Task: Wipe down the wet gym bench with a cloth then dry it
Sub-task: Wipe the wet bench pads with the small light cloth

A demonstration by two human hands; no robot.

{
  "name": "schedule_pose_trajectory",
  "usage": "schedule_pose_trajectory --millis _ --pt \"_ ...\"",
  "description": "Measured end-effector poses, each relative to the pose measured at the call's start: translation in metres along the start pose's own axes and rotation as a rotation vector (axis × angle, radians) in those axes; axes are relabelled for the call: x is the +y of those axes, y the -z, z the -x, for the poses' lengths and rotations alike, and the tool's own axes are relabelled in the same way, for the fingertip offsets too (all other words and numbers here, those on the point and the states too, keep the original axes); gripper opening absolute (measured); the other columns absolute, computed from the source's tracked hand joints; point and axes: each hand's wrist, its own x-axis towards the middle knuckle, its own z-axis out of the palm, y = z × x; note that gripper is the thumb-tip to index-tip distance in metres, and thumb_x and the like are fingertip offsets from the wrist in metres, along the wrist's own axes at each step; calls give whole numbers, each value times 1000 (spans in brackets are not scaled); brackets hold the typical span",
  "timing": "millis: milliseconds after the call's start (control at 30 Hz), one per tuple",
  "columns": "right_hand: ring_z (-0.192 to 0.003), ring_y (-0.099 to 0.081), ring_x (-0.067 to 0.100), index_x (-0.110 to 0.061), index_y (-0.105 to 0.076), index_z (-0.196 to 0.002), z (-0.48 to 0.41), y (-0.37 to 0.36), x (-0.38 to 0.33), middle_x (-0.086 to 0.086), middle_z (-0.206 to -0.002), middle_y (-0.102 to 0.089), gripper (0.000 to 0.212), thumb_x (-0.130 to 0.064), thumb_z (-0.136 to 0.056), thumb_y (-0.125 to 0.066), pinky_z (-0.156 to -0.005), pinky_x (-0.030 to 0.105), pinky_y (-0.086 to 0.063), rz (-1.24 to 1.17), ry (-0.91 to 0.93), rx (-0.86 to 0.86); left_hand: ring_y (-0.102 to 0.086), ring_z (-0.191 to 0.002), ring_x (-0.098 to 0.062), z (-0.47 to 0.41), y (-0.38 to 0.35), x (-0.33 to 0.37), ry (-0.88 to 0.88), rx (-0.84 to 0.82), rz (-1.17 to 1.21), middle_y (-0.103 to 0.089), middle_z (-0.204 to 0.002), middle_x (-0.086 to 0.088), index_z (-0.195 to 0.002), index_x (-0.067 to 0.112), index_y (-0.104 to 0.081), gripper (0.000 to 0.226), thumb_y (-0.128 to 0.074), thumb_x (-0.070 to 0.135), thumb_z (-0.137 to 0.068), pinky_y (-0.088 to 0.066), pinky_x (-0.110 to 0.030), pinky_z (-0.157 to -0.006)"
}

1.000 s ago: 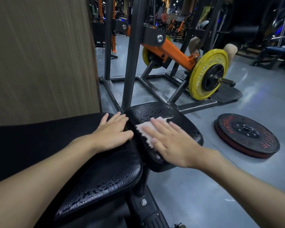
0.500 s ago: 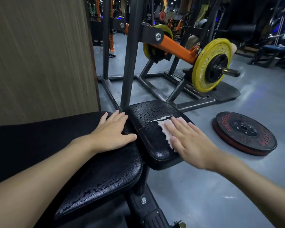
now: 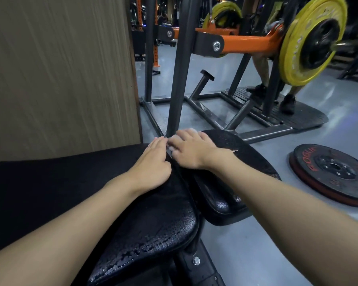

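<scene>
Head view, hands: left hand (image 3: 153, 162) lies flat on the wet back pad (image 3: 163, 219). Right hand (image 3: 189, 150) presses flat on the cloth (image 3: 172, 150), a white sliver under its fingers at the seat pad's (image 3: 246, 153) far left corner. The hands almost touch.
In the way: steel upright (image 3: 179, 79) just past the fingertips; wood panel (image 3: 60, 69) along the worktop's (image 3: 50, 182) far edge.
Open room: grey floor (image 3: 267, 244) off the right edge, where a black weight plate (image 3: 331, 172) lies.

Our left hand (image 3: 153, 162) lies flat on the back pad (image 3: 153, 223). Just right of it, across the gap, our right hand (image 3: 189, 150) presses the cloth (image 3: 171, 150) onto the seat pad's (image 3: 250, 162) far left corner. A wall panel (image 3: 60, 69) stands behind-left, a machine post (image 3: 180, 79) rises just beyond our hands, and a weight plate (image 3: 335, 172) lies on the floor (image 3: 277, 244) right of the seat pad.
</scene>
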Motion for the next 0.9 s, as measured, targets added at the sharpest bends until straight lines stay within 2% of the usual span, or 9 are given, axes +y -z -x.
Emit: schedule_pose_trajectory --millis 100,200,267,333,467,567,667,800,900 --pt "-147 -11 25 -29 -41 -145 -2 2 -12 0 -156 -29 50 -35 -96 -29 -119 48 -11 112 61 -66 2 -150 -11 -2 -1 -4 11 29 11 -2 -165 -4 -156 9 -8 68 -34 -2 -94 2 -17 -112" --pt "-151 5 20 -24 -26 -155 34 3 -11 -3 -165 -6 56 -28 -99 -29 -122 46 -1 142 110 -69 -3 -150 -11 -3 -1 -5 11 56 1 -6 -165 -4 -156 8 -11 64 -33 -1 -96 0 -15 -111" --pt "-151 8 17 -22 -20 -157 65 2 -10 -5 -166 0 58 -29 -100 -28 -122 44 1 141 125 -58 -5 -150 -11 -3 -1 -4 6 52 -5 -10 -164 -5 -155 8 -14 61 -33 2 -97 0 -12 -108" --pt "-151 5 19 -20 -21 -156 97 -4 -10 -3 -166 -2 60 -32 -98 -25 -122 46 -2 144 144 -33 -8 -149 -12 -1 0 -2 5 42 -9 -14 -163 -4 -154 9 -16 58 -33 6 -99 -2 -14 -108" --pt "-148 -22 28 -14 -53 -139 153 -19 -7 4 -158 -33 64 -37 -88 -22 -118 49 -24 181 203 143 -16 -148 -18 4 1 3 25 25 -34 -26 -160 -4 -153 13 -24 52 -32 17 -102 -12 -28 -116" --pt "-149 -20 27 -18 -51 -139 185 -37 -3 1 -159 -32 51 -39 -97 -30 -119 49 -20 212 216 241 -29 -142 -23 7 0 10 33 10 -92 -42 -151 -7 -148 15 -37 47 -32 27 -104 -19 -33 -115" --pt "-151 -19 25 -28 -44 -146 206 -59 7 2 -162 -28 46 -37 -101 -37 -120 51 -18 185 202 391 -35 -139 -23 3 -5 14 12 -19 -196 -49 -144 -9 -144 18 -42 47 -31 35 -102 -14 -43 -119" --pt "-151 -19 24 -29 -34 -151 213 -93 28 5 -160 -30 48 -33 -104 -33 -117 56 -21 -11 5 559 -38 -136 -26 -8 -11 17 44 -37 -236 -56 -131 -12 -146 19 -36 52 -29 42 -100 -11 -52 -118" --pt "-153 -10 23 -28 -23 -155 206 -105 37 3 -162 -25 52 -29 -103 -31 -119 57 -16 -212 -190 676 -27 -142 -27 -10 -17 24 62 -51 -284 -44 -141 -14 -149 20 -29 56 -27 47 -100 -3 -52 -119"
